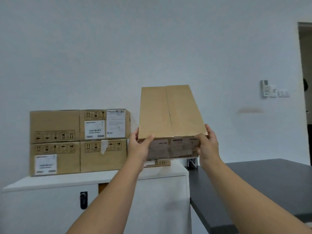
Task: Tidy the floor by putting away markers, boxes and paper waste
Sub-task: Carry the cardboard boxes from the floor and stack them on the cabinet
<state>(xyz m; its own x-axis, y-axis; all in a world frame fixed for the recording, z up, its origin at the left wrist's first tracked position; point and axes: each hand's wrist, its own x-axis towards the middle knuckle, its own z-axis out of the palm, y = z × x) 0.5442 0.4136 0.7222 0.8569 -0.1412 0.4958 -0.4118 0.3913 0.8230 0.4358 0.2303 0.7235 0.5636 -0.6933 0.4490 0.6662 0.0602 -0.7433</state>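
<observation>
Above cabinet | box between both hands | fingers curled, seemingly gripping.

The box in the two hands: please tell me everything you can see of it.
The held box is plain brown cardboard, long and closed, with a taped seam along the middle of its top. Its near end carries blurred labels that cannot be read. It is lifted above the white cabinet, tilted so its top faces the camera. The left hand and right hand grip its near corners, thumbs on top. A smaller box sits partly hidden below it.
</observation>
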